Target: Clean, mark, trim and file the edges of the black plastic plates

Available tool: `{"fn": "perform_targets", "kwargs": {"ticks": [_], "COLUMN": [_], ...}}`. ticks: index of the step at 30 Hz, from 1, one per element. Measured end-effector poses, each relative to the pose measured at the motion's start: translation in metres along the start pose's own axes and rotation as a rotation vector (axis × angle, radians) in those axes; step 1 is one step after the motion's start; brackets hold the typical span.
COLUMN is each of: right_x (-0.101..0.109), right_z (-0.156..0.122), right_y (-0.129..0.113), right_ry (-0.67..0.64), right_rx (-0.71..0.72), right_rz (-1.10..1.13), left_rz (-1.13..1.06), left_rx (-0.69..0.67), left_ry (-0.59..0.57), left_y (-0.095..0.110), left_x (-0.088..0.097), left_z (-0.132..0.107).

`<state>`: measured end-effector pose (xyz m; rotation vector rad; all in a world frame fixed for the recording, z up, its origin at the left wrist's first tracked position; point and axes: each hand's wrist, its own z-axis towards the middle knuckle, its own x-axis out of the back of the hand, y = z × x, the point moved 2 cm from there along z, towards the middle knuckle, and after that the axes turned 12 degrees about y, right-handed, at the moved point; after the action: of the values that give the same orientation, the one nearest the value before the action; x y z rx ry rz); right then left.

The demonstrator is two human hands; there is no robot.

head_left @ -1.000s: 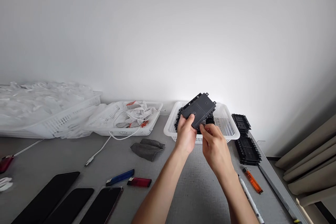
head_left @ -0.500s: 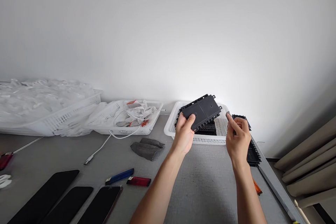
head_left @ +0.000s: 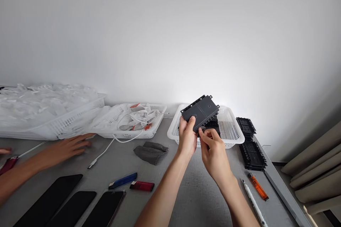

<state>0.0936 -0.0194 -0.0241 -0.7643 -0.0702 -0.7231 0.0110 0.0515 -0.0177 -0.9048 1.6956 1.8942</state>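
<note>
My left hand grips a flat black plastic panel by its lower left part, thumb on its face. The panel is tilted, with toothed long edges and small tabs at its far end. My right hand is closed in a pinch at the panel's near edge. Something small and dark grey shows at its fingertips, too small to name. Below and behind the panel, a white plastic basket holds several black toothed pieces, partly hidden by the panel and my hands.
Stacked black panels stand at right, near an orange lighter and a white pen. Grey cloth pieces, a blue lighter, a red lighter and phones lie leftward. Another person's hand reaches in.
My right hand has moved left and down from beside the basket to the panel's near edge. The panel shifted slightly left. Another person's arm has entered at left.
</note>
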Motion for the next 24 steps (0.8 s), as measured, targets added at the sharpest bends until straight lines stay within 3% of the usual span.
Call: {"fn": "perform_targets", "kwargs": {"ticks": [3, 5, 9, 11, 15, 18, 20, 24], "right_x": [0.006, 0.016, 0.043, 0.047, 0.043, 0.044, 0.045, 0.048], "right_z": [0.004, 0.008, 0.016, 0.017, 0.018, 0.019, 0.021, 0.025], "right_y": [0.001, 0.007, 0.027, 0.035, 0.039, 0.038, 0.035, 0.031], "right_ry": [-0.129, -0.123, 0.354, 0.460, 0.459, 0.503, 0.484, 0.434], "right_rx": [-0.063, -0.121, -0.313, -0.446, -0.721, -0.835, -0.853, -0.789], "right_rz": [0.123, 0.180, 0.164, 0.290, 0.688, 0.835, 0.893, 0.878], "left_rz": [0.067, 0.069, 0.126, 0.231, 0.451, 0.634, 0.708, 0.765], "left_rx": [-0.030, -0.067, -0.203, -0.265, -0.464, -0.668, -0.732, -0.733], "left_ry": [0.051, 0.026, -0.070, -0.140, -0.420, -0.551, -0.611, -0.701], "left_y": [0.004, 0.005, 0.007, 0.010, 0.016, 0.014, 0.010, 0.005], "left_x": [0.003, 0.004, 0.002, -0.002, -0.014, -0.018, -0.018, -0.017], "left_z": [0.005, 0.007, 0.003, -0.004, -0.022, -0.028, -0.028, -0.026]}}
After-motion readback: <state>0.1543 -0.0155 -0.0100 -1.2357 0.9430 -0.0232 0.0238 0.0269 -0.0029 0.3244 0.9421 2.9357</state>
